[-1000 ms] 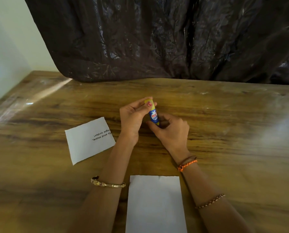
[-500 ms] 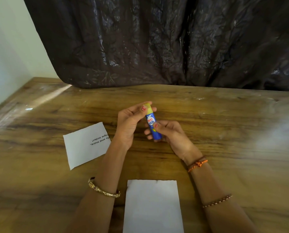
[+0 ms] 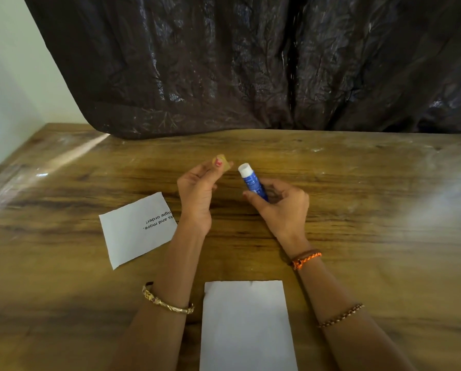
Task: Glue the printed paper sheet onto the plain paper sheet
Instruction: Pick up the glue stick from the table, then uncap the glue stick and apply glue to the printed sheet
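My right hand [image 3: 281, 207] grips a blue glue stick [image 3: 251, 180], tilted up to the left, its white tip bare. My left hand [image 3: 198, 191] pinches the yellow cap [image 3: 222, 162] between thumb and fingers, a short gap away from the stick's tip. Both hands hover above the wooden table [image 3: 357, 236]. The printed paper sheet [image 3: 133, 228] lies flat to the left, its text upside down to me, partly under my left forearm. Between my forearms, near the front edge, lies the plain paper sheet [image 3: 246, 325].
A dark crinkled plastic sheet [image 3: 250, 62] hangs along the back of the table. A pale wall [image 3: 7, 89] stands at the left. The table's glossy surface shows bare wood to the right of my hands.
The cap has come off the glue stick: my left hand pulled it up and left while my right hand drew the stick to the right. The white tip is now exposed.
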